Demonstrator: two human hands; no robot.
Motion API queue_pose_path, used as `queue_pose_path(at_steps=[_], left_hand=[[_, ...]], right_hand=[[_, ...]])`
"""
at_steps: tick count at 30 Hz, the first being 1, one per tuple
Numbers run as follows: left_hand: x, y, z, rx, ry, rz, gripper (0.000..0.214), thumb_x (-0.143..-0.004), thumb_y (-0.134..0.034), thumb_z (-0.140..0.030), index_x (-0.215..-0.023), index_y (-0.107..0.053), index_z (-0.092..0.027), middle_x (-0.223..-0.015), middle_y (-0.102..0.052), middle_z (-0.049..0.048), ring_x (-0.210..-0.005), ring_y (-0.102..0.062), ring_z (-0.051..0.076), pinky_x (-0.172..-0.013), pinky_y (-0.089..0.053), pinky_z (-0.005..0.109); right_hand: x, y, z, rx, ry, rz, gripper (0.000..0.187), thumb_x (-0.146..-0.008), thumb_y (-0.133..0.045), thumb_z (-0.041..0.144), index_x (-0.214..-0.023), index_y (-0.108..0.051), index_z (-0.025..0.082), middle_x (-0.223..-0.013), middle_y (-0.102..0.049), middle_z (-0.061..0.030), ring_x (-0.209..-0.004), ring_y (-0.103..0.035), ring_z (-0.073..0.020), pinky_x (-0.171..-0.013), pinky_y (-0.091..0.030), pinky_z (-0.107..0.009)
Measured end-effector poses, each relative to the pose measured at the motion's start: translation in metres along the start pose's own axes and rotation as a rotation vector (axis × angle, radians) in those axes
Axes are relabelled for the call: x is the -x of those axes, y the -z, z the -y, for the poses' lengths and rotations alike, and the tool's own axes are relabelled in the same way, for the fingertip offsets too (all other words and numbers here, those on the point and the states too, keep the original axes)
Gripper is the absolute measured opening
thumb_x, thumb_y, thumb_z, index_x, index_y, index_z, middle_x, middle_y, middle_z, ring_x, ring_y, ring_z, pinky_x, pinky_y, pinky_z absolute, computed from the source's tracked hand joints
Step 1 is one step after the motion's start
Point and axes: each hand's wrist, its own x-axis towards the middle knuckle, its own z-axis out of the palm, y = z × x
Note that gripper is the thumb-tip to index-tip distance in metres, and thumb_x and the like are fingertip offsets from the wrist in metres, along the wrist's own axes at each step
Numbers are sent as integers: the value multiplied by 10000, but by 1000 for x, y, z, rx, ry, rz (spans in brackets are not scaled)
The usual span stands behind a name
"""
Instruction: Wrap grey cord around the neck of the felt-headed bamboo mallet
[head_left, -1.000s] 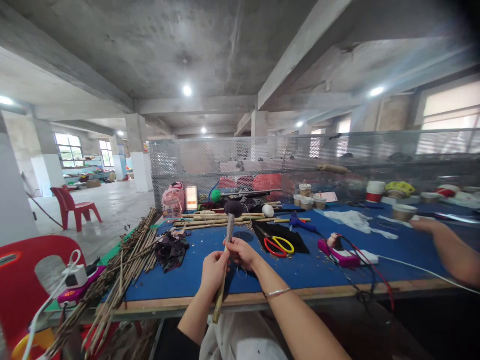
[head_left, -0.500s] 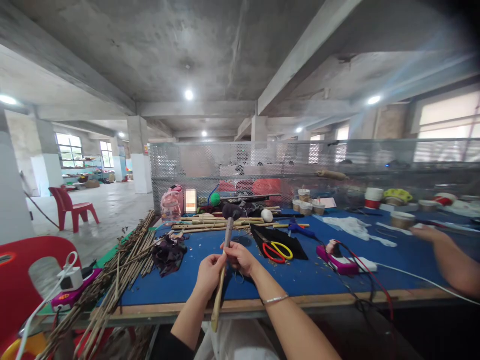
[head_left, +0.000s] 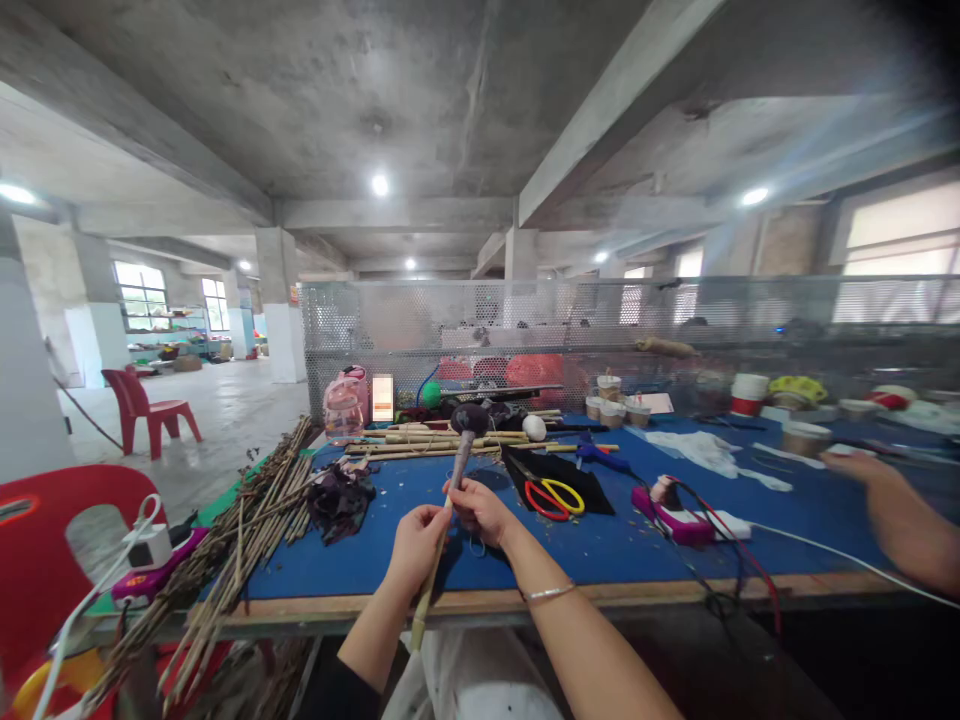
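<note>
Both hands hold one wooden stick topped by a dark round head, with a greyish wrapped stretch below the head. My left hand pinches it about midway, thumb and fingers closed. Just above, my right hand has its fingers closed round the lower end of the wrapping. The stick leans a little, its pale lower end toward my lap. A thin loop of thread hangs by my right hand. Right of the hands, scissors with red and yellow handles lie on a black cloth.
Dry stalks and dark crumpled fabric lie left on the blue tabletop. Behind are bamboo sticks and a white ball. At right are a blue glue gun, a purple power strip and another person's hand.
The stick has turned slightly: its dark head tilts a bit right and its lower end shifts left. Both hands keep their hold on it.
</note>
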Motion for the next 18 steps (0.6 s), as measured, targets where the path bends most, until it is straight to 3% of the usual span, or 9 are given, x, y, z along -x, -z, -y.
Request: queue_pose_path(at_steps=[5, 9, 11, 18], left_hand=[[1, -3, 1, 26, 25, 79, 438, -716, -457, -550, -681, -578, -130, -557, -556, 5, -442, -464, 98, -442, -358, 214], [2, -5, -1, -75, -108, -93, 334, -637, -615, -444, -745, -590, -129, -601, -569, 4, -531, -490, 106, -517, -380, 206], [3, -4, -2, -95, -123, -122, 317, -586, -673, -391, -739, -598, -124, -626, -589, 17, -559, -507, 114, -540, -389, 208], [3, -1, -2, -35, 7, 22, 390, -710, -508, -498, -591, -571, -131, -445, -491, -15, -398, -420, 97, -410, -306, 214]], right_hand=[[0, -1, 0, 14, -24, -18, 348, -608, -696, 384, -752, -455, 179, -406, -251, 125, -334, -127, -21, -328, -27, -192], [-2, -2, -3, 43, -33, -68, 354, -598, -706, 372, -725, -439, 178, -426, -328, 107, -319, -193, -15, -324, -44, -193], [-2, -2, -3, 44, -27, -72, 357, -595, -709, 372, -736, -448, 175, -440, -356, 100, -320, -217, -15, -324, -54, -194], [0, 0, 0, -7, -49, 43, 358, -616, -699, 366, -817, -478, 168, -439, -294, 117, -347, -150, -16, -338, -32, -180]])
